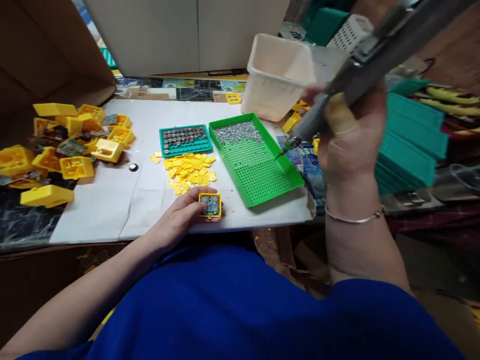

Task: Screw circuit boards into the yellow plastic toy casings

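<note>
My left hand (183, 212) is closed around a small yellow plastic case (210, 205) at the table's front edge. Grey parts and a bit of green circuit board show inside the case's open face. Raised on the right, my right hand (348, 135) grips a grey electric screwdriver (315, 117), a little blurred. Its thin bit points down and left over the bright green perforated tray (258, 172). Small silver screws (240, 132) are heaped at the tray's far end. Whether the bit touches the tray I cannot tell.
Loose yellow plastic pieces (189, 171) lie beside a teal tray (186, 140) of round cells. Yellow cases (77, 167) with wiring are piled at left, near a small round black part (133, 167). A white bin (279, 75) stands behind; teal trays (408, 140) are stacked at right.
</note>
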`<action>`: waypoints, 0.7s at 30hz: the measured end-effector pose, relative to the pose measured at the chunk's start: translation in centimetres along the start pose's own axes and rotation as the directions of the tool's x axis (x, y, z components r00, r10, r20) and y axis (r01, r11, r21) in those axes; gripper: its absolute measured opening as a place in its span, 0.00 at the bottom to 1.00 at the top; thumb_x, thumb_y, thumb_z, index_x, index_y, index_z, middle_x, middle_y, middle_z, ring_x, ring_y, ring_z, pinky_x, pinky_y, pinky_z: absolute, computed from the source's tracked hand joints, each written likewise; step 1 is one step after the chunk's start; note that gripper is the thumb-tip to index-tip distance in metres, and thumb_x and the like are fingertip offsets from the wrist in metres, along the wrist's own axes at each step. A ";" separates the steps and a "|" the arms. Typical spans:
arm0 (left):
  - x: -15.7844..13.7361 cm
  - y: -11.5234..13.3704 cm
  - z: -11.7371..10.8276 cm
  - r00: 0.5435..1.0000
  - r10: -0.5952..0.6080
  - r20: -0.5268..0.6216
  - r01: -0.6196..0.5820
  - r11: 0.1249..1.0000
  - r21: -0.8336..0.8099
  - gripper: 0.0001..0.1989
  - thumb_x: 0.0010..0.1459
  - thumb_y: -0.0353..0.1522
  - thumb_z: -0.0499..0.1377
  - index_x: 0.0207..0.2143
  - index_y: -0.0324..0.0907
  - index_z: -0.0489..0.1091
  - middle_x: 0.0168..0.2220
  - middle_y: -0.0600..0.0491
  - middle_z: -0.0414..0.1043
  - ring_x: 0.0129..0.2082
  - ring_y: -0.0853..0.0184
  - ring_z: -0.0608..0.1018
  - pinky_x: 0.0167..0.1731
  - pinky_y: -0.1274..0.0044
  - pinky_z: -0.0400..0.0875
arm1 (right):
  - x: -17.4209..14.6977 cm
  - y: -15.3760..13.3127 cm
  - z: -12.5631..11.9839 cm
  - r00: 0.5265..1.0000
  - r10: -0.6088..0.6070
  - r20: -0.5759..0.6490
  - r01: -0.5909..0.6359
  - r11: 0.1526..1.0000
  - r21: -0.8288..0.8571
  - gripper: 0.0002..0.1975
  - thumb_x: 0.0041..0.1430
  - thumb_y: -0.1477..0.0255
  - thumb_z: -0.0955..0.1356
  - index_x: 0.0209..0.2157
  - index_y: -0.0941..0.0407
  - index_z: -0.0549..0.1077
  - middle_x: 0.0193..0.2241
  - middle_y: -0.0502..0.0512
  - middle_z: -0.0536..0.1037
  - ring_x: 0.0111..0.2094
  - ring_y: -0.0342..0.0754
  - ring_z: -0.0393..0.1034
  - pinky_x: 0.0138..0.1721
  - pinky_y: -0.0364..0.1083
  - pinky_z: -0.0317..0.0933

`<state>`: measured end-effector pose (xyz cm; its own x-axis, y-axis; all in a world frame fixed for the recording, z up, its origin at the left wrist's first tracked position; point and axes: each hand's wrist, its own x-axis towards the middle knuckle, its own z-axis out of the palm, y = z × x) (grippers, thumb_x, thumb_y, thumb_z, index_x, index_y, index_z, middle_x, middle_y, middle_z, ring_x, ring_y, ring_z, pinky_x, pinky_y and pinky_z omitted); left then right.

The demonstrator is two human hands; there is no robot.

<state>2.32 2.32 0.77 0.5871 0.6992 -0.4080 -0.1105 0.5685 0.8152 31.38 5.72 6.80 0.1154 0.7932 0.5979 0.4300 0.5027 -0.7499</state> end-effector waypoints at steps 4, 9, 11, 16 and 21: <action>1.4 0.1 1.2 1.000 -0.014 0.006 0.014 1.000 -0.027 0.16 0.55 0.33 0.63 0.46 0.39 0.69 0.38 0.49 0.79 0.40 0.61 0.81 0.42 0.69 0.76 | 1.0 2.2 0.6 1.000 -0.015 -0.016 0.017 0.980 0.196 0.20 0.53 0.53 0.74 0.34 0.50 0.67 0.26 0.48 0.73 0.27 0.45 0.73 0.32 0.48 0.68; 1.8 0.4 1.9 0.997 -0.057 -0.045 0.054 0.997 -0.063 0.17 0.54 0.32 0.64 0.47 0.40 0.69 0.39 0.50 0.78 0.40 0.61 0.81 0.44 0.68 0.76 | 0.7 2.5 3.7 0.997 0.079 -0.023 -0.071 0.964 0.254 0.24 0.53 0.43 0.69 0.32 0.50 0.64 0.19 0.44 0.65 0.18 0.42 0.62 0.23 0.47 0.61; 1.7 0.6 1.9 0.996 -0.067 -0.061 0.063 0.996 -0.070 0.17 0.53 0.32 0.64 0.47 0.40 0.69 0.38 0.50 0.78 0.40 0.61 0.81 0.44 0.68 0.77 | 0.5 2.7 4.7 0.993 0.104 -0.047 -0.089 0.966 0.243 0.26 0.53 0.41 0.67 0.32 0.50 0.63 0.19 0.44 0.64 0.19 0.43 0.61 0.24 0.47 0.63; 1.8 0.5 1.8 0.996 -0.078 -0.052 0.074 0.994 -0.079 0.18 0.54 0.32 0.65 0.47 0.40 0.69 0.38 0.50 0.78 0.40 0.61 0.81 0.43 0.69 0.77 | -0.2 4.1 5.7 0.990 0.124 -0.061 -0.118 0.989 0.093 0.28 0.56 0.38 0.62 0.34 0.50 0.63 0.22 0.46 0.67 0.22 0.43 0.64 0.28 0.49 0.64; 1.8 0.3 1.7 0.997 -0.069 -0.037 0.066 0.995 -0.080 0.17 0.54 0.32 0.65 0.46 0.40 0.70 0.39 0.50 0.78 0.40 0.62 0.81 0.43 0.70 0.77 | -0.6 5.0 5.6 0.992 0.112 -0.061 -0.108 0.992 0.067 0.26 0.58 0.40 0.63 0.38 0.50 0.66 0.23 0.46 0.69 0.25 0.43 0.65 0.30 0.47 0.62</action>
<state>4.72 3.05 0.98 0.5632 0.6736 -0.4786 -0.1348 0.6463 0.7511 28.42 9.71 1.12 0.2175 0.8218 0.5266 0.3540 0.4363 -0.8272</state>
